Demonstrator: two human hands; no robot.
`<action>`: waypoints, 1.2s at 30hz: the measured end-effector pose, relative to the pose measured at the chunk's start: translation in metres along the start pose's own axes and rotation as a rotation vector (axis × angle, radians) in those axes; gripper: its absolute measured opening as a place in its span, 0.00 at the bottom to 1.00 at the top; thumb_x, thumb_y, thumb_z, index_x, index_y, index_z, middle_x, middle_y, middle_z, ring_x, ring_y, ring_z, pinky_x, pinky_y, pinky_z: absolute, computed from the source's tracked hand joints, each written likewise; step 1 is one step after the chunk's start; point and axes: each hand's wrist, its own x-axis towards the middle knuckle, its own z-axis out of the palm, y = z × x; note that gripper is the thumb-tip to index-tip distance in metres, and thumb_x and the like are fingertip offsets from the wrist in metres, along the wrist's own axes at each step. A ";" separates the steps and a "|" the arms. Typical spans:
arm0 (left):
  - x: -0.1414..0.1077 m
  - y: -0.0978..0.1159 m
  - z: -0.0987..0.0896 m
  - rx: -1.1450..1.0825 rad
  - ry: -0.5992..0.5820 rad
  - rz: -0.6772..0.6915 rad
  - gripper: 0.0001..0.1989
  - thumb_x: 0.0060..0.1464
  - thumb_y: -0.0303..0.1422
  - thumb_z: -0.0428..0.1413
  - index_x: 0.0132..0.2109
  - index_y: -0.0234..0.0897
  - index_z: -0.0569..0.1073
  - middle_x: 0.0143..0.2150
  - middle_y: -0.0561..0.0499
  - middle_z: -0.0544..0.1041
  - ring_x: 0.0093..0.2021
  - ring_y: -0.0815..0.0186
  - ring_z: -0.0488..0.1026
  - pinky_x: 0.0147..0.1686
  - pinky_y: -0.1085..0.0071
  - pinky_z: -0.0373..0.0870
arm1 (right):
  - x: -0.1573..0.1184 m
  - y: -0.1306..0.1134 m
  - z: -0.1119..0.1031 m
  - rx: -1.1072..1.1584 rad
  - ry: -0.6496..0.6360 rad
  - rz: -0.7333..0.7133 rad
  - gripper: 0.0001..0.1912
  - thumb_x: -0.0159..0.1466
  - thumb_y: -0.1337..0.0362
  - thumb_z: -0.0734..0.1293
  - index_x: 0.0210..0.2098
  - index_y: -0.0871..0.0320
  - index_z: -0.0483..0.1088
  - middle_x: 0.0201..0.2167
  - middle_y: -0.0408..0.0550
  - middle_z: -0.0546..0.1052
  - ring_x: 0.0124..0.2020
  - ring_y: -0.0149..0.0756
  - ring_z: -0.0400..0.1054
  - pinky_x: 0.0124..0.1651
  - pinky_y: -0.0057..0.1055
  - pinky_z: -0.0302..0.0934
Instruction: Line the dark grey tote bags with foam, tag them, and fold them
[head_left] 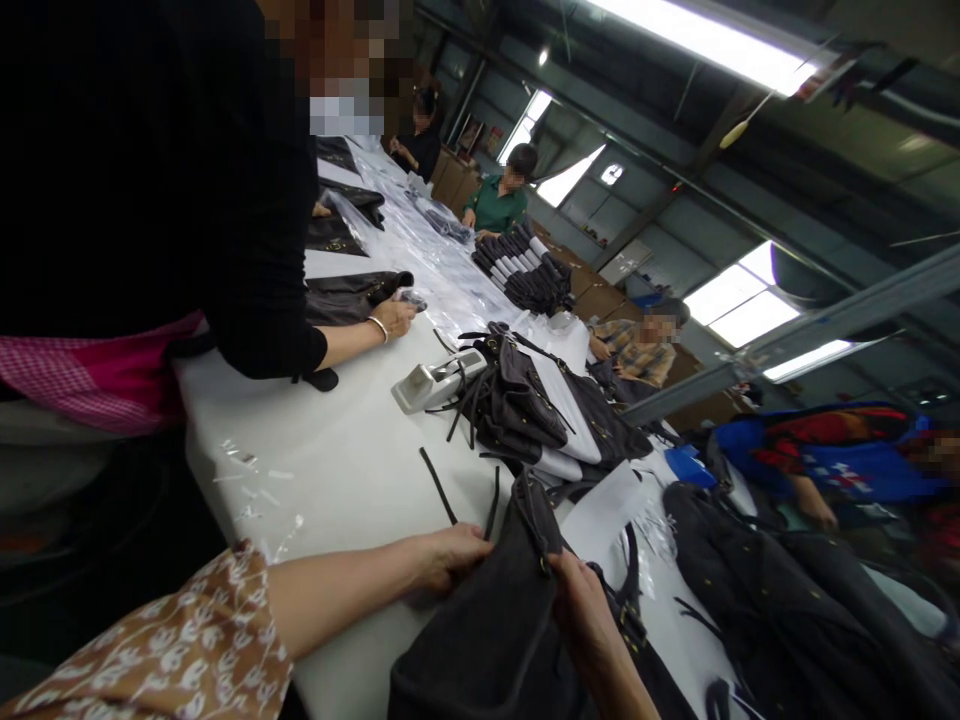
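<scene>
Here, a dark bag [480,610] sits before me, at the white table [300,430].
My left hand [454,555] curls closed on its left side; my right hand [581,600] grips it beside a metal fitting [545,566]. Past them, a pile of dark bags [525,405] lies beside a pale device [431,382]; farther, a person in green [501,207] is across the table, bright windows [750,290] in the wall behind.

The bag [484,615] is charcoal, the table [322,450] white, the sleeve [180,635] brown — printed with white flowers.
</scene>
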 end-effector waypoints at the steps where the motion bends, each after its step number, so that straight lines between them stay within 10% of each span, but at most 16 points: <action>1: -0.002 0.000 -0.004 0.058 0.110 0.022 0.06 0.48 0.32 0.59 0.34 0.37 0.70 0.26 0.54 0.72 0.32 0.63 0.72 0.33 0.69 0.68 | 0.002 0.006 -0.004 -0.053 0.017 0.013 0.12 0.51 0.53 0.63 0.23 0.56 0.61 0.15 0.38 0.65 0.17 0.30 0.58 0.20 0.26 0.50; 5: -0.011 -0.001 -0.030 0.336 0.400 0.098 0.06 0.49 0.25 0.53 0.36 0.37 0.69 0.27 0.54 0.71 0.33 0.66 0.71 0.36 0.72 0.66 | 0.003 0.028 -0.011 -0.167 0.068 0.039 0.12 0.48 0.55 0.64 0.19 0.56 0.59 0.14 0.36 0.59 0.16 0.27 0.53 0.19 0.25 0.46; 12: 0.008 0.009 -0.033 0.437 0.361 0.014 0.07 0.55 0.29 0.51 0.41 0.37 0.71 0.37 0.48 0.77 0.41 0.62 0.74 0.41 0.69 0.67 | -0.009 0.022 0.005 0.034 0.057 -0.026 0.11 0.50 0.57 0.64 0.22 0.56 0.59 0.17 0.36 0.61 0.20 0.27 0.53 0.22 0.25 0.48; 19: -0.002 0.007 -0.030 0.137 -0.169 -0.352 0.14 0.46 0.42 0.62 0.36 0.38 0.74 0.31 0.49 0.77 0.27 0.63 0.74 0.28 0.68 0.70 | -0.003 0.013 -0.002 0.048 0.101 -0.009 0.11 0.51 0.56 0.65 0.23 0.55 0.60 0.16 0.35 0.63 0.18 0.28 0.56 0.21 0.26 0.51; 25: -0.009 0.002 -0.032 0.515 0.344 0.004 0.10 0.44 0.29 0.58 0.38 0.38 0.72 0.41 0.46 0.75 0.52 0.53 0.69 0.48 0.65 0.65 | 0.001 0.018 0.016 -0.108 0.057 0.032 0.13 0.53 0.52 0.64 0.26 0.57 0.63 0.15 0.38 0.67 0.16 0.32 0.63 0.20 0.27 0.56; 28: -0.009 0.006 -0.036 0.466 0.396 -0.055 0.18 0.47 0.32 0.57 0.47 0.37 0.67 0.38 0.47 0.73 0.46 0.57 0.71 0.43 0.67 0.67 | -0.018 0.005 0.018 -0.215 0.135 -0.148 0.21 0.56 0.55 0.60 0.45 0.60 0.66 0.32 0.49 0.77 0.33 0.40 0.73 0.36 0.35 0.67; 31: -0.027 0.004 -0.041 0.365 0.368 -0.169 0.25 0.53 0.37 0.51 0.57 0.37 0.58 0.26 0.55 0.69 0.27 0.65 0.71 0.27 0.72 0.66 | -0.045 -0.016 0.018 -0.535 0.034 -0.543 0.30 0.55 0.65 0.59 0.59 0.56 0.59 0.56 0.53 0.68 0.58 0.44 0.62 0.60 0.45 0.56; 36: -0.071 -0.008 -0.042 -0.090 0.258 -0.217 0.45 0.47 0.30 0.57 0.65 0.43 0.38 0.24 0.60 0.69 0.20 0.70 0.67 0.22 0.76 0.63 | -0.058 -0.040 0.045 -0.883 -0.381 -0.788 0.36 0.52 0.73 0.59 0.61 0.53 0.58 0.47 0.49 0.73 0.53 0.40 0.65 0.64 0.49 0.48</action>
